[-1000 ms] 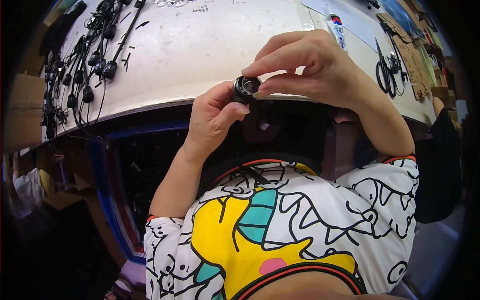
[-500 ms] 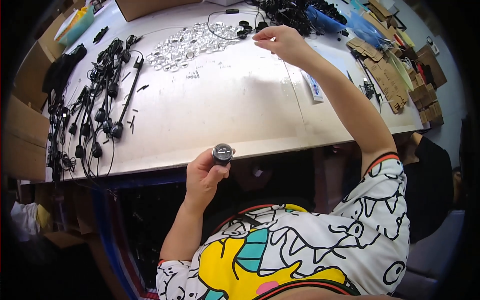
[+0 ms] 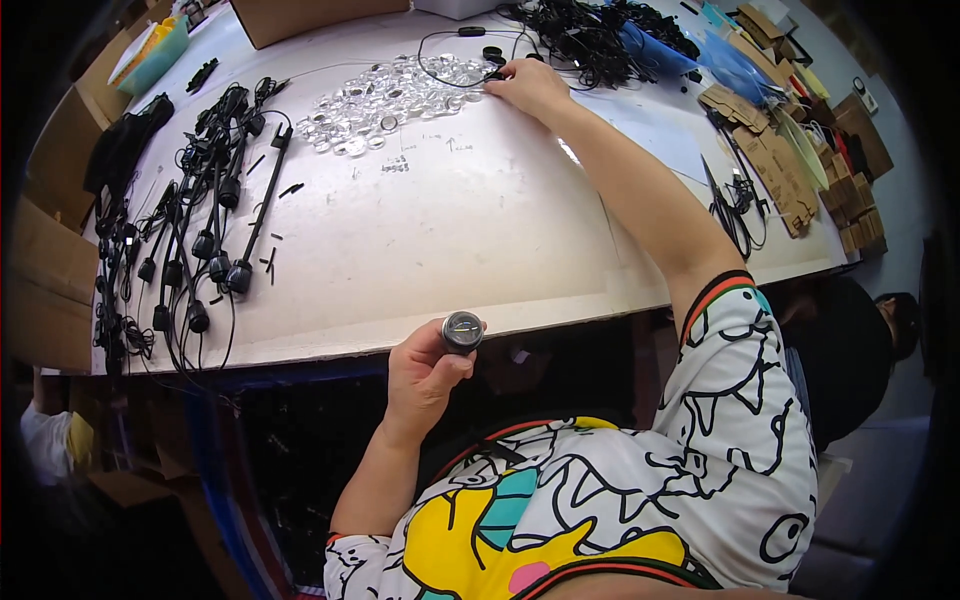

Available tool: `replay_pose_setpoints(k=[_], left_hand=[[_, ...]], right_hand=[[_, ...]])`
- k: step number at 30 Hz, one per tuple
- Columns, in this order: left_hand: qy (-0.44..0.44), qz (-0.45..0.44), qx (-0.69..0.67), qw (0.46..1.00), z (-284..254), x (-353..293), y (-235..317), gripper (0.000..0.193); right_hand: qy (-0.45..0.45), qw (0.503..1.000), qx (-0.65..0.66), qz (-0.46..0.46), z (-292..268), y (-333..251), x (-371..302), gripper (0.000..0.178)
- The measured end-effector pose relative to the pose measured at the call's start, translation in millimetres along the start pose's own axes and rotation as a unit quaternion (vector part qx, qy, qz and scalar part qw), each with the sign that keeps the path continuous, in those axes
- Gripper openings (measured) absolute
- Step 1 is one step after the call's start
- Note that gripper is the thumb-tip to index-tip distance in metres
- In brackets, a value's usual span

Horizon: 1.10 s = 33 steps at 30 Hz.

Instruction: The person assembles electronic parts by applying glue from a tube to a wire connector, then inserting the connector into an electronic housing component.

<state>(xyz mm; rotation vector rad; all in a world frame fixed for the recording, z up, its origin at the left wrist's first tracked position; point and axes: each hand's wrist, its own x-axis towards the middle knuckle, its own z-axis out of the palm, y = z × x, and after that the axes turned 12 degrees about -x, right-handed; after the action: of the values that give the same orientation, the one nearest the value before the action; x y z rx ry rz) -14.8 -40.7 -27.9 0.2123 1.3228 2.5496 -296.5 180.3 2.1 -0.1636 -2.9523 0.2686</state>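
Note:
Near the table's front edge, my left hand (image 3: 422,375) is closed around a short black cylinder (image 3: 462,332). Its round, glassy end faces up and has a pale rim. My right hand (image 3: 532,88) stretches over the far side of the table. Its thumb and fingertips close on a small black round part (image 3: 494,76), mostly hidden by the fingers. Another black round part (image 3: 492,52) lies just beyond them. To the left spreads a pile of clear glass-like discs (image 3: 395,95), with a black cable loop (image 3: 425,62) over its right end.
Black lamp-like rods with cables (image 3: 215,220) crowd the table's left side. A tangle of black cords (image 3: 575,40) and blue plastic bags (image 3: 725,60) lie at the back right. Scissors (image 3: 722,205) and flattened cardboard (image 3: 760,150) are on the right. Another person (image 3: 845,350) sits beyond.
My right hand has come down and slightly left onto the black round part. My left hand has shifted a little right and nearer with the cylinder. The white-and-blue tube is now out of sight.

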Motion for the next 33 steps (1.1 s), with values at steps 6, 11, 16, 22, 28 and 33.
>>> replay_pose_setpoints(k=[6, 11, 16, 22, 28, 33], left_hand=[[-0.028, -0.017, -0.054, 0.998, -11.9, -4.1, -1.7, 0.030], [-0.025, 0.006, -0.024, 0.999, -9.0, -5.7, -6.0, 0.031], [0.000, 0.015, 0.002, 1.000, 1.6, -7.0, -7.2, 0.038], [-0.035, 0.009, 0.013, 0.999, 2.6, -19.0, -9.3, 0.036], [-0.045, 0.014, 0.068, 0.997, 15.4, -18.1, -12.9, 0.032], [-0.042, -0.012, 0.086, 0.995, 13.3, -18.5, -21.3, 0.028]], right_hand=[[-0.069, 0.993, -0.040, -0.089, -35.7, 12.3, -48.0, 0.036], [0.056, 0.924, -0.223, -0.306, -49.4, 22.5, -115.9, 0.025], [0.051, 0.879, -0.169, -0.444, -45.0, 32.9, -141.4, 0.029], [-0.011, 0.954, 0.015, -0.300, -60.7, 33.3, -150.5, 0.036], [-0.090, 0.956, 0.114, -0.253, -48.0, 42.2, -146.1, 0.030], [-0.202, 0.844, 0.316, -0.384, -93.4, 17.7, -216.8, 0.030]])
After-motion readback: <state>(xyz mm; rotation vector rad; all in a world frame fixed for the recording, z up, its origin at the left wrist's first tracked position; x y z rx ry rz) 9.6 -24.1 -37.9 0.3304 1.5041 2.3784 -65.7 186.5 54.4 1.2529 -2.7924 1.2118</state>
